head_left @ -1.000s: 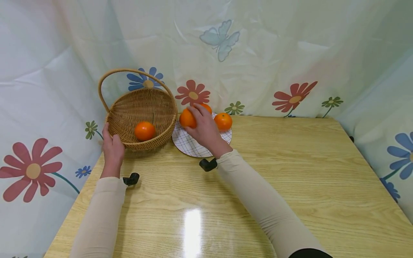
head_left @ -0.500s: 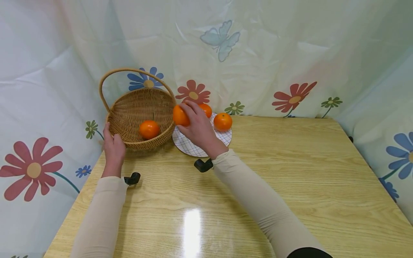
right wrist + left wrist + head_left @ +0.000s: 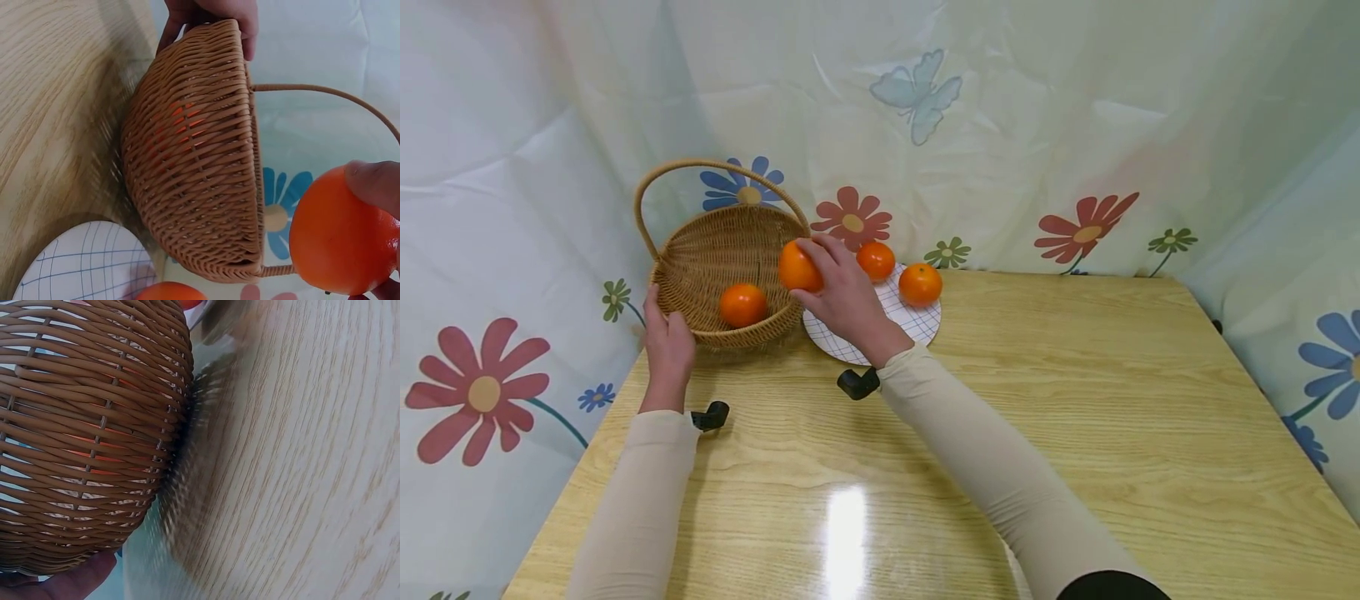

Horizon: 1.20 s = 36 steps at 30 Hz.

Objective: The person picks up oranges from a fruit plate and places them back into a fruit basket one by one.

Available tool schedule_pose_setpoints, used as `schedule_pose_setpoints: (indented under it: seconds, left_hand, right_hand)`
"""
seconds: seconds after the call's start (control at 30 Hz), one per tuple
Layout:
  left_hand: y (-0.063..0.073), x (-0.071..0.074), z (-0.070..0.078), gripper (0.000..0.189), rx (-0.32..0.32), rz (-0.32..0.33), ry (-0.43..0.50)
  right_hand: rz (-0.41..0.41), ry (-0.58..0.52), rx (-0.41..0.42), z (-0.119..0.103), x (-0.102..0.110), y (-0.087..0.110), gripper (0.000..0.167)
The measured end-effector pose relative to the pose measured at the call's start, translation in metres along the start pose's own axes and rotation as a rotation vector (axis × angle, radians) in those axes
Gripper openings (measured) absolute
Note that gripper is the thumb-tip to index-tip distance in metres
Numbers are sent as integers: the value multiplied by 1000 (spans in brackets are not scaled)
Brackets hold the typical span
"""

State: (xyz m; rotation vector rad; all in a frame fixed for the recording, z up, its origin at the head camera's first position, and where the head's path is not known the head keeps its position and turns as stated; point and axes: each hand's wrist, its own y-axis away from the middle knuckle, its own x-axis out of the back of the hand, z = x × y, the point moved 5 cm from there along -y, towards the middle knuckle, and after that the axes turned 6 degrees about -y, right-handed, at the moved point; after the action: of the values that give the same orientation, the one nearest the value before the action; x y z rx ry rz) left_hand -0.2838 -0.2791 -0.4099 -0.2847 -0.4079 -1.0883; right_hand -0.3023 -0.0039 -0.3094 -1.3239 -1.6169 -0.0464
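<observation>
Glossy round orange fruit [image 3: 800, 267] is clasped in the right hand [image 3: 846, 292], left of centre in the frame. Nearest, the pale wood-grain desk [image 3: 1037, 417] spans the lower frame. Beyond, at left, the left hand [image 3: 670, 346] grips the side of a brown wicker basket [image 3: 730, 242], where a second orange fruit [image 3: 743, 306] lies; a slackened grip could let the rounded basket rock. The clasped fruit is beside the basket's right rim: releasing early might drop it onto the round white blue-checked plate [image 3: 842, 346]. Two more orange fruits [image 3: 921, 285] sit farther back, right of centre.
</observation>
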Motion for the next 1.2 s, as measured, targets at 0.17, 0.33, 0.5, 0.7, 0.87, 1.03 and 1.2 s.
schedule_pose_setpoints:
  seconds: [0.17, 0.33, 0.5, 0.7, 0.87, 1.03, 1.2]
  left_hand:
    - [1, 0, 0, 59, -8, 5, -13]
    - [0, -1, -2, 59, -7, 6, -18]
    - [0, -1, -2, 59, -7, 9, -18]
    - [1, -1, -2, 59, -11, 7, -16]
    - [1, -1, -3, 59, -11, 13, -22]
    - [1, -1, -3, 59, -14, 9, -18]
    - [1, 0, -3, 59, -12, 11, -29]
  right_hand:
    - [10, 8, 22, 1, -6, -3, 66]
    - [18, 2, 33, 0, -12, -5, 67]
    - [13, 9, 26, 0, -18, -8, 69]
    - [1, -16, 2, 3, -24, -9, 69]
    - [-4, -42, -21, 6, -28, -10, 70]
    - [-15, -43, -28, 7, -31, -11, 70]
    - [-40, -33, -35, 7, -34, -13, 71]
